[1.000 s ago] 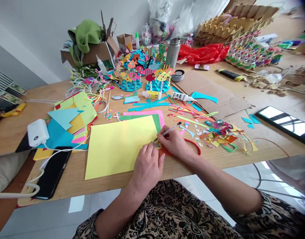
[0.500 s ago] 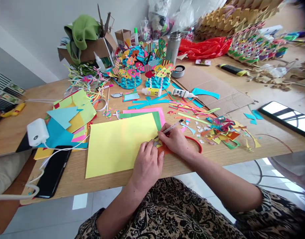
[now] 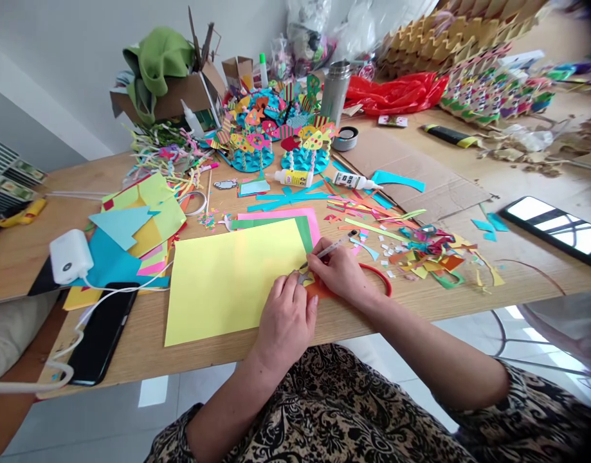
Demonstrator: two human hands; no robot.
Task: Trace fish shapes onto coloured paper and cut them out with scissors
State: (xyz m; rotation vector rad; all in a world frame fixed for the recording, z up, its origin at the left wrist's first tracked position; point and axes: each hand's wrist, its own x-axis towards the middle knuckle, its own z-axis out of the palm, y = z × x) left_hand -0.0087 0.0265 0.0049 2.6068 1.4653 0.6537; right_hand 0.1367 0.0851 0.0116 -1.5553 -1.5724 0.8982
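My right hand (image 3: 341,270) is closed around a grey pen (image 3: 334,245), its tip low by the right edge of a yellow sheet (image 3: 222,283). Just left of it my left hand (image 3: 286,312) presses down with its fingers together, on a small greyish piece (image 3: 303,278) mostly hidden under the fingertips. An orange piece (image 3: 319,290) lies beneath and between both hands. The red loop (image 3: 379,273) of a handle shows beside my right wrist. Green (image 3: 302,225) and pink (image 3: 312,218) sheets stick out from behind the yellow one.
Glue bottles (image 3: 295,178), paper fish models (image 3: 305,148) and a metal flask (image 3: 334,96) stand or lie beyond the sheets. Paper scraps (image 3: 435,251) lie right, near a phone (image 3: 560,225). At left are another phone (image 3: 100,341), a white power bank (image 3: 71,256) and a person's arm (image 3: 15,399).
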